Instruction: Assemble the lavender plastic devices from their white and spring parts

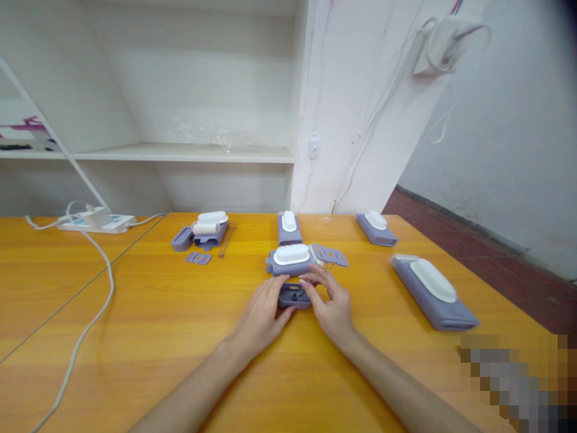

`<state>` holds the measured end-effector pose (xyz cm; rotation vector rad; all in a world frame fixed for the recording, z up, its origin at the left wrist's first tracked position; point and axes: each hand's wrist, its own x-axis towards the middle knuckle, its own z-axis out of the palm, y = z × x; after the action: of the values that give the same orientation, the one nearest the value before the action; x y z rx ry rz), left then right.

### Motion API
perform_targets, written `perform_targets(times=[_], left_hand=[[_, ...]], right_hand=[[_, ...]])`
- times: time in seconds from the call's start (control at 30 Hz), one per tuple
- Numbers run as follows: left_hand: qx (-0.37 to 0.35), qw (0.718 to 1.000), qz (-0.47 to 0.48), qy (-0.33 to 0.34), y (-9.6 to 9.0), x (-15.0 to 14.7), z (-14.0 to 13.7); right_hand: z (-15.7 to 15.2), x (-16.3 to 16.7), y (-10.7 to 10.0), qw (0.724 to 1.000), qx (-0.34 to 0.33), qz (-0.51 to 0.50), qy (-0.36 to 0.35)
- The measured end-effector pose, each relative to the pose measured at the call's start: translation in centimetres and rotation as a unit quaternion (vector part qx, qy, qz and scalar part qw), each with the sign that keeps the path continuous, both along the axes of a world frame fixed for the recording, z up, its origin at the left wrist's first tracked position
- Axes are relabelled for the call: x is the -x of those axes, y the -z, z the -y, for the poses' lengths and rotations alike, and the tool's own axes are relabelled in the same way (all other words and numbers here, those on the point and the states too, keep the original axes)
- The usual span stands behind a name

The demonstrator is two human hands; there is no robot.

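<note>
My left hand (261,307) is closed around the left end of a small grey-purple plastic cover (288,302), which lies hollow side up on the table. Inside the cover a short dark coil spring (298,292) shows. My right hand (331,304) pinches at the cover's right side, thumb and fingertips around a thin long spring (321,274) that trails up over the fingers. Just beyond both hands lies a grey-purple housing (283,266) with a white bristled oval pad (292,254) on top. A flat grey cut-out plate (331,255) rests to its right.
Finished-looking grey housings stand at the back (288,239), back right (383,237) and right (435,294). At back left are another housing (210,237), a loose cover (182,239), a flat plate (198,258) and a spring (228,239). A power strip (97,221) and white cable (101,307) lie left.
</note>
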<state>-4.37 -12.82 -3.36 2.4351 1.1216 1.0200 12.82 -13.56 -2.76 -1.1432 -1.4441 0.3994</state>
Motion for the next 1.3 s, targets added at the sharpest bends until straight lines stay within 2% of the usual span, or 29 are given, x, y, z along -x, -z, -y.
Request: perform_targets(times=[0.17,0.43,0.63,0.87,1.1,1.3], left_hand=[[-0.003,1.0,0.008,0.002,0.0,-0.1,-0.2],[-0.006,1.0,-0.003,0.008,0.2,0.0,-0.2],[0.004,1.0,0.0,0.008,0.2,-0.1,-0.2],[0.013,1.0,0.007,0.005,0.2,-0.1,-0.3],[0.022,1.0,0.013,0.005,0.2,-0.1,-0.2],[0.052,0.998,0.035,-0.005,-0.2,-0.1,-0.2]], right_hand=[[0.1,0.1,-0.1,0.999,-0.012,0.028,-0.02],[0.1,0.2,0.2,0.994,0.007,0.1,-0.041],[-0.1,0.2,0.4,0.994,-0.007,0.111,-0.014],[-0.2,0.3,0.5,0.994,0.018,0.104,-0.008],[-0.3,0.5,-0.9,0.989,0.088,0.12,-0.009],[-0.2,0.7,-1.3,0.987,0.079,0.142,-0.019]])
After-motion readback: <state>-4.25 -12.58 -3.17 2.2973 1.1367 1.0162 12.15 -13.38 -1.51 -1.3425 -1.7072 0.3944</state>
